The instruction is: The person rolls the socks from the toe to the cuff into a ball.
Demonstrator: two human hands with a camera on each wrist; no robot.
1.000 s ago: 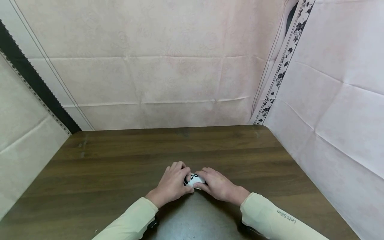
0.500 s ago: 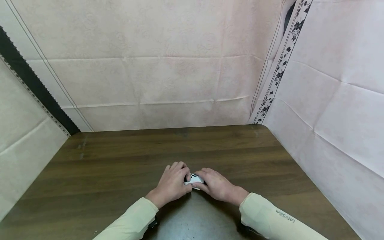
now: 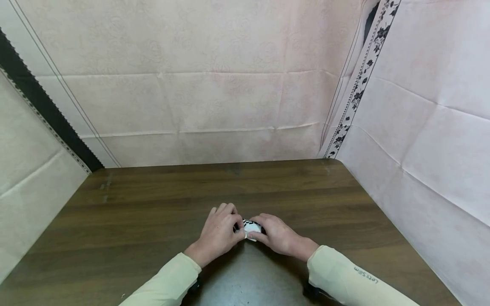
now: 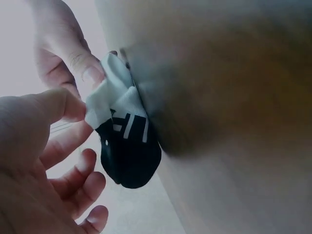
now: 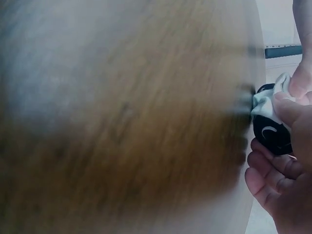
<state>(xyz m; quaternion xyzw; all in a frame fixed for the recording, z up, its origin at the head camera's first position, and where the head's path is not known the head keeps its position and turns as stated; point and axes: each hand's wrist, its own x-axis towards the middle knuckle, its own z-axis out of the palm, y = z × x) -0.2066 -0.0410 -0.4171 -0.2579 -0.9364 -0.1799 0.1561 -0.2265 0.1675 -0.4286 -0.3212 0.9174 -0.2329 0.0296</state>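
Observation:
A black and white sock (image 3: 252, 228), folded into a small bundle, sits between the two hands just above or on the table. My left hand (image 3: 219, 229) pinches its white cuff between thumb and forefinger, the other fingers loosely curled beside it. From the other side my right hand (image 3: 279, 236) holds the bundle, thumb on the white cloth and fingers around the dark part. In the left wrist view the black end of the sock (image 4: 130, 158) with white stripes shows below the cuff. The right wrist view shows bunched white fabric over a black end of the sock (image 5: 267, 135).
A brown wood-grain table (image 3: 153, 204) spreads around the hands. Pale cloth hangs (image 3: 229, 102) stand behind it and along both sides, the right one (image 3: 428, 127) close to the table's edge.
My left hand has shifted slightly up and away, its thumb pulling at the white cuff. The right hand stays nearly in place, and the sock lies a little differently between them.

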